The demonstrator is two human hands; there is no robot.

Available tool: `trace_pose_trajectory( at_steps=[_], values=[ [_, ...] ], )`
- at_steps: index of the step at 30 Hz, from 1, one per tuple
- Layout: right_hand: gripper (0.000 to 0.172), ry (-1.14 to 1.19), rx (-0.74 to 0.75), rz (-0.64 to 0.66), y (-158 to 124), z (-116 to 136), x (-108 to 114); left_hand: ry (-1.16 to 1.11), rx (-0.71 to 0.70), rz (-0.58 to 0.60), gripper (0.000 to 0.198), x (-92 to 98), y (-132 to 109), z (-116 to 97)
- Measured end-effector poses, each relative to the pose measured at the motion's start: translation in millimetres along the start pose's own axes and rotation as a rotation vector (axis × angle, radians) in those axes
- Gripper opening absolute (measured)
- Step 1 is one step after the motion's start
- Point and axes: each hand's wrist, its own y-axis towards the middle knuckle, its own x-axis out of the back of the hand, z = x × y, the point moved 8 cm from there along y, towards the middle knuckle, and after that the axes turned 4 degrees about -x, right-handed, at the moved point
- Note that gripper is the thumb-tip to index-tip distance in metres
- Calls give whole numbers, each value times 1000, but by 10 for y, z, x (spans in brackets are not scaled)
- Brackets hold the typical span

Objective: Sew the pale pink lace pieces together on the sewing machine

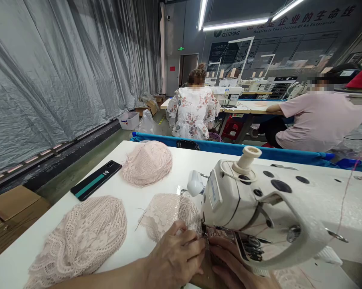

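A pale pink lace piece [165, 214] lies at the needle end of a white sewing machine [225, 192]. Bent fingers of my left hand [181, 253] are closed on the near edge of this lace, just left of the presser foot. My right hand [231, 261] is on the other side of the foot, under the machine's arm. Its fingers press together on the cloth, with part of the hand hidden by the machine. Between both hands a tan, sheer-looking cloth [205, 269] shows.
On the white table [132, 200] are a rounded stack of pink lace cups [147, 162], a lace heap [84, 233] and a phone [96, 180]. A blue cloth trough [243, 151] runs along the far edge. Two people sit beyond. A cardboard box [15, 216] stands left.
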Motion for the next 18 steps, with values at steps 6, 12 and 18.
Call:
trace_pose_trajectory(
  at_steps=[6, 12, 18],
  values=[
    [26, 6, -5, 8, -8, -17, -10, -9, 0, 4, 24, -2, -2, 6],
    [26, 23, -11, 7, -46, -38, -102, -30, 1, -31, 23, 46, 26, 6],
    [25, -3, 17, -2, 0, 16, -11, -28, 28, -6, 19, -20, -17, -6]
  ],
)
